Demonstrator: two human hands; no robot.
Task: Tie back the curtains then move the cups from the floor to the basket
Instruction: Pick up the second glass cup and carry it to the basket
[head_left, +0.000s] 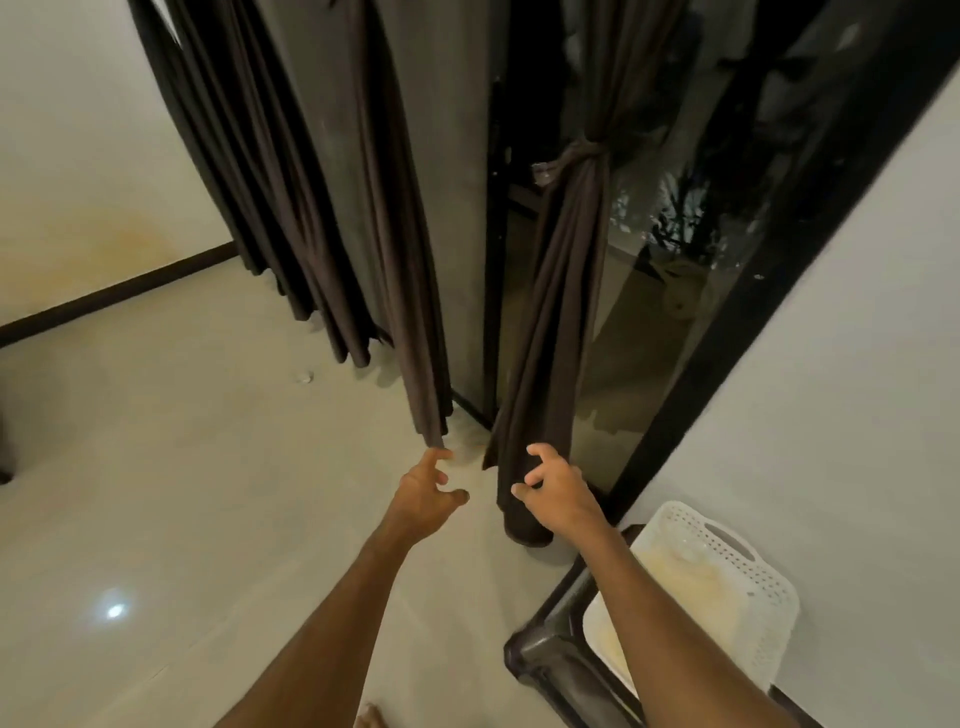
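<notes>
Pale floor tiles (208, 493) run up to a white wall with a dark baseboard (119, 293) on the left. Straight ahead is a glass door (649, 312) in a black frame (743, 312). At the lower right, against the right-hand wall, a white perforated plastic basket (766, 613) sits on a low dark counter (550, 665). The right forearm crosses in front of the basket's near side. A small pale object (305, 377) lies on the tiles near the curtain hems, too small to tell what it is. A bright spot of light reflects off the floor at the lower left.

Both curtains are dark brown and hang to the floor. The tied curtain (561, 312) is on the right, in front of the glass. It is cinched into a narrow bundle by a tieback (589, 150) knotted high up, with its lower end gathered just above the tiles. The loose curtain (400, 260) hangs untied beside it on the left, and more of its folds (249, 156) spread further left along the wall.

The left hand (426, 493) reaches forward with fingers apart, its index fingertip at the hem of the loose curtain. The right hand (556, 488) is in front of the tied curtain's lower end. Its fingers are bent and spread, clamped on nothing; whether they touch the cloth cannot be told.
</notes>
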